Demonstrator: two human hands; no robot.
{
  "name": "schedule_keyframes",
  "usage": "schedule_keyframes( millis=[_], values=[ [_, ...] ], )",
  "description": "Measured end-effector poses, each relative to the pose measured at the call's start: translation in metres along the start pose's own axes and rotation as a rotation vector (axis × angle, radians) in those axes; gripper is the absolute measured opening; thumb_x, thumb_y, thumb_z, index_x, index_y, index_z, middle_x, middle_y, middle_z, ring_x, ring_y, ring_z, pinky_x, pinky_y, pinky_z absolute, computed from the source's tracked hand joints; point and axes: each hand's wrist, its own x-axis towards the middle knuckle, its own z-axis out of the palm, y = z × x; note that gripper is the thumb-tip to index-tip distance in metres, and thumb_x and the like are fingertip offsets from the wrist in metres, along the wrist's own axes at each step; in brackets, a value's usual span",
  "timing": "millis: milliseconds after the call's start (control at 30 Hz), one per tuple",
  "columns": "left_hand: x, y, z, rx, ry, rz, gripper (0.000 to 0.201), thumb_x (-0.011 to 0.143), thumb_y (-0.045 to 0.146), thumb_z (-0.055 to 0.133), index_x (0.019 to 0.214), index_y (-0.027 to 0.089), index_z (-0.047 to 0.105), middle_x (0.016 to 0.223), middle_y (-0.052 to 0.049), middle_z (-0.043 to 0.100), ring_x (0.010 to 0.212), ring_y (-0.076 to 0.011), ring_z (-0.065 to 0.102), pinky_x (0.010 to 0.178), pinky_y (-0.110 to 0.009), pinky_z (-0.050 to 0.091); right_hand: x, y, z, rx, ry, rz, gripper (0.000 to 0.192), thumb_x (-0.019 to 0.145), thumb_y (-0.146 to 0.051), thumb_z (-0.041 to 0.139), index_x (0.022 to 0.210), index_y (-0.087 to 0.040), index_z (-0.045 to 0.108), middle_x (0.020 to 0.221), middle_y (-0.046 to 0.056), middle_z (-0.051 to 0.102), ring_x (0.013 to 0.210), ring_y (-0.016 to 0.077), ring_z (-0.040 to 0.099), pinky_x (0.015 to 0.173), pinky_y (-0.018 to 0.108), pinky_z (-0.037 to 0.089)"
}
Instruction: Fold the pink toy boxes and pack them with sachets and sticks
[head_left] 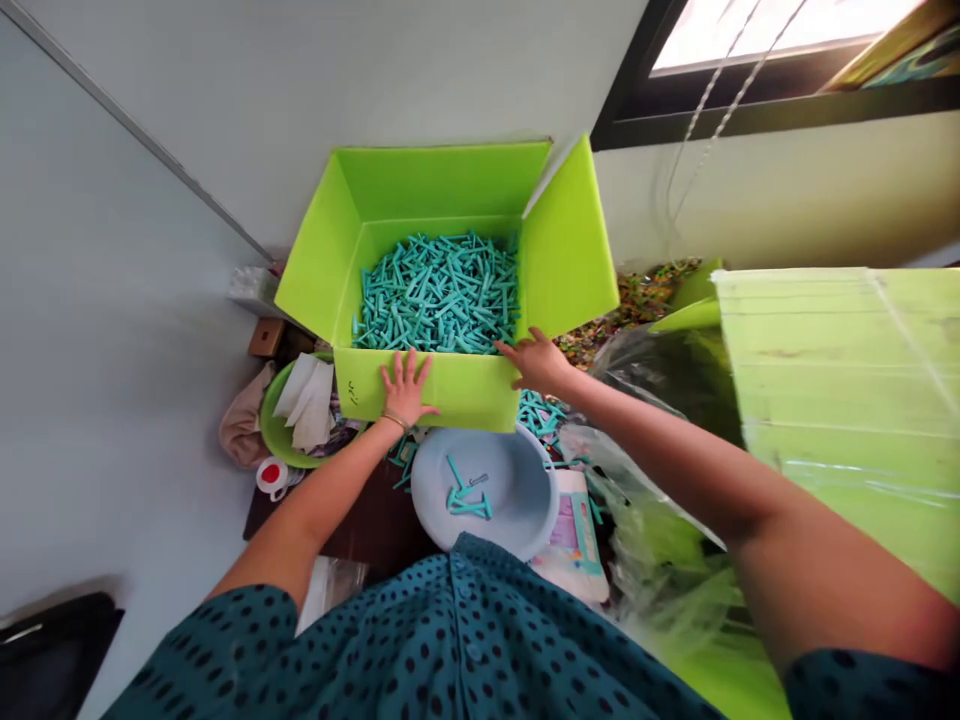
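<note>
- Nearest the person, below both wrists, a pale blue basin sits with a few teal plastic sticks in its bottom. It lies between the two forearms, a little closer to the left one.
- Just right of the basin stands a white container with a pink and teal label. The print on it is too small to read.
- The left hand lies flat, fingers spread, against the near outer wall of the lime-green corrugated box. It presses on the wall and clasps nothing.
- Left of that hand, on the same wall, there is a small dark handwritten mark. I cannot make out what it says.
- The right hand rests at the near right corner of the box, fingers curled loosely over the rim. It holds no stick that I can see.
- The heap of teal sticks fills the box floor directly beyond both hands. The sticks lie crossed in every direction, so the heap has no common long axis.
- The right fingertips are at the edge of the heap, so that hand is the nearer one. The left hand is separated from it by the wall.
- More loose sticks lie under the right wrist, beside the box.
- Left of the left forearm, a green bowl holds folded white papers.
- Far right, a stack of lime-green sheets sits under clear film.
</note>
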Motion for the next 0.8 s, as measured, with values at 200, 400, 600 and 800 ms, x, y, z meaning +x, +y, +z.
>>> schedule_keyframes(
  millis=[200, 400, 600, 800],
  values=[
    [0.056, 0.002, 0.054, -0.136, 0.053, -0.09, 0.099, 0.081, 0.056, 0.077, 0.163, 0.02, 0.035, 0.171, -0.028, 0.01, 0.158, -0.0514, 0.001, 0.117, -0.078, -0.014, 0.025, -0.025, 0.016, -0.037, -0.003, 0.153, 0.028, 0.087, -0.012, 0.061, 0.114, -0.011, 0.069, 0.107, 0.02, 0.075, 0.101, 0.0316, 0.069, 0.086, 0.039, 0.042],
    [0.025, 0.0, 0.073, -0.228, 0.166, -0.004, 0.079, 0.091, 0.047, 0.069, 0.161, 0.02, 0.041, 0.17, -0.023, 0.025, 0.16, -0.0444, 0.008, 0.125, -0.072, -0.002, 0.024, -0.033, 0.016, 0.092, -0.069, 0.287, 0.033, 0.096, -0.026, 0.057, 0.123, -0.01, 0.068, 0.118, 0.022, 0.071, 0.115, 0.0338, 0.065, 0.095, 0.04, 0.045],
    [-0.02, 0.01, 0.057, -0.315, 0.286, 0.075, 0.066, 0.09, 0.037, 0.072, 0.152, 0.023, 0.054, 0.151, -0.02, 0.052, 0.143, -0.0393, 0.046, 0.119, -0.059, 0.036, 0.078, -0.018, -0.004, 0.494, 0.011, 0.674, 0.077, 0.101, -0.067, 0.038, 0.135, -0.002, 0.061, 0.137, 0.029, 0.062, 0.131, 0.0369, 0.058, 0.109, 0.043, 0.045],
    [0.076, -0.031, 0.002, -0.797, 0.376, -0.206, 0.063, 0.092, 0.045, 0.065, 0.147, 0.017, 0.054, 0.142, -0.018, 0.057, 0.134, -0.0288, 0.054, 0.116, -0.043, 0.043, 0.147, 0.003, -0.001, 0.706, 0.041, 1.001, 0.097, 0.092, -0.08, 0.044, 0.138, 0.005, 0.058, 0.134, 0.035, 0.062, 0.132, 0.0425, 0.059, 0.112, 0.049, 0.045]
  ],
)
